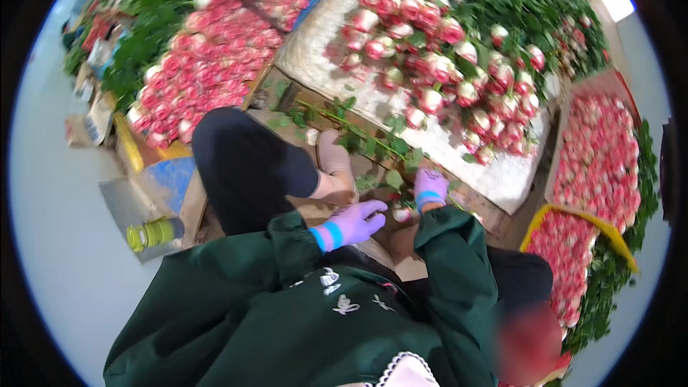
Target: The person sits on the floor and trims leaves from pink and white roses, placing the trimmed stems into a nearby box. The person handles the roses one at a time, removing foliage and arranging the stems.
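Observation:
My left hand point(357, 224), in a purple glove with a blue cuff, is held over my lap with its fingers apart and nothing seen in them. My right hand point(431, 185), gloved alike, reaches down at the near edge of the work surface, its fingers bent around a rose stem; the grip is partly hidden. A pink and white rose point(401, 215) hangs just left of my right wrist. Beyond both hands, a long leafy rose stem point(371, 142) lies across the wooden edge. A loose pile of pink and white roses point(446, 72) rests on a white cloth point(355, 86).
Packed rose heads point(215, 48) fill the left side, near a blue-edged divider. More packed roses point(594, 156) stand at the right beside a yellow-edged wrap point(613, 236). A green-lidded bottle point(153, 234) is at the lower left. A blurred red shape point(529, 341) lies at the lower right.

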The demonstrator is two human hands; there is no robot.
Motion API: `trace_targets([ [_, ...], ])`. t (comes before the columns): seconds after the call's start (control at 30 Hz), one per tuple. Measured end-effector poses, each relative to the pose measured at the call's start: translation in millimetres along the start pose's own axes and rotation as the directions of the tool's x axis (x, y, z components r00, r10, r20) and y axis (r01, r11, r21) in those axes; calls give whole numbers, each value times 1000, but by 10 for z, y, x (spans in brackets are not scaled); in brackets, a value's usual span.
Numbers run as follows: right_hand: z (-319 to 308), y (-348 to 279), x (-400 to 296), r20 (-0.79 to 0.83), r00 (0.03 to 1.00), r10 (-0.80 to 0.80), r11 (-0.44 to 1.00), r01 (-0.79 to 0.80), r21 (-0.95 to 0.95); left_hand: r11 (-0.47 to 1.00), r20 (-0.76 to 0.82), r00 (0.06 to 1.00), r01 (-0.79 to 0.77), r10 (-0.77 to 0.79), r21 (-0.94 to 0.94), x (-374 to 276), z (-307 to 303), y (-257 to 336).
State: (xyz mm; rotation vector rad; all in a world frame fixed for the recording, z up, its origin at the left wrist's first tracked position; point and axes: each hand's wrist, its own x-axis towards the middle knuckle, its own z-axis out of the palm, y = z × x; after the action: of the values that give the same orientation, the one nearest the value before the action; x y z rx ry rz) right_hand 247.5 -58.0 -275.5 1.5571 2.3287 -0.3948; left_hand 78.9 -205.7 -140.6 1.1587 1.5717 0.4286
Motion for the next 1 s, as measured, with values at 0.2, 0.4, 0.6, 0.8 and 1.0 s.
trace_targets([
  [0.2,-22,-322,10,-192,980,46,998,-54,-37,987,-17,997,-83,82,-136,-8,-42,-128],
  [0.4,162,-413,-100,-294,941,166,976,-199,-86,951,174,975,177,-135,-252,56,-2,-137],
  [0.6,52,-355,-41,-182,963,199,979,-189,72,889,210,957,267,-200,-372,114,17,-142],
  [0.8,-169,-316,-118,-162,939,304,879,-211,428,866,171,959,279,-227,-416,160,32,-184],
  [1.0,-1448,-817,-526,-112,994,8,462,96,882,958,-268,922,-286,279,13,335,-5,-137],
])
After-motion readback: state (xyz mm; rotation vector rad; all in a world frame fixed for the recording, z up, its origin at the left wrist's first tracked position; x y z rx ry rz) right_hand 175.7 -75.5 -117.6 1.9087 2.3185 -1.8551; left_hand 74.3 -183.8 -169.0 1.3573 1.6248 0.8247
